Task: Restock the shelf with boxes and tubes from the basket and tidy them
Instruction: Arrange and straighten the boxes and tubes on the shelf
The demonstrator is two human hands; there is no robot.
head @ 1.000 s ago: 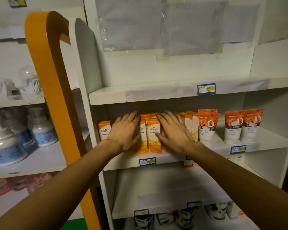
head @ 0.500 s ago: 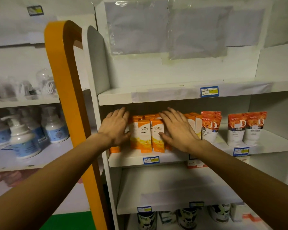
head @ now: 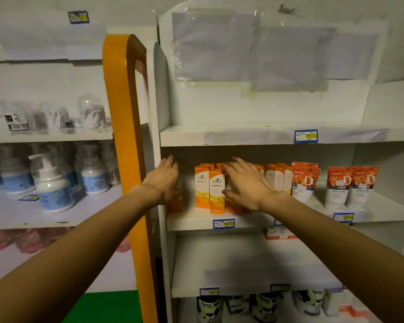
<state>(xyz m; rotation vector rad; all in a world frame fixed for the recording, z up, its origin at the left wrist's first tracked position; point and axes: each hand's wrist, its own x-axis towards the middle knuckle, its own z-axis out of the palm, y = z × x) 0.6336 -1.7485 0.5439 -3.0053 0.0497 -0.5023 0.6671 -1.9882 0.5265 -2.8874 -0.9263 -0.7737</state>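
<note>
Your two forearms reach up from the bottom corners to the middle shelf (head: 243, 223). Your left hand (head: 165, 180) has its fingers fairly straight, pressed against the outer side of an orange box (head: 175, 203) at the shelf's left end; most of that box is hidden behind the hand, so I cannot tell whether you pinch it or only push it. Your right hand (head: 247, 183) lies flat and spread over the front of the orange boxes (head: 210, 187), fingers straight, holding nothing. Judging by this, each grip works as a flat paddle, bracketing the row so the boxes can be squared up and closed together.

Between your hands two boxes stand upright with a gap to the left one. Just right of your right hand more orange boxes (head: 278, 178) stand turned side-on, then the tubes (head: 304, 183) and, beyond a gap, another pair of tubes (head: 352, 187).

The basket is not in view. Below your hands, the next shelf's goods are cut off by the frame. Left of your left hand, past the orange post (head: 126, 136), pump bottles (head: 53, 190) are blurred.
</note>
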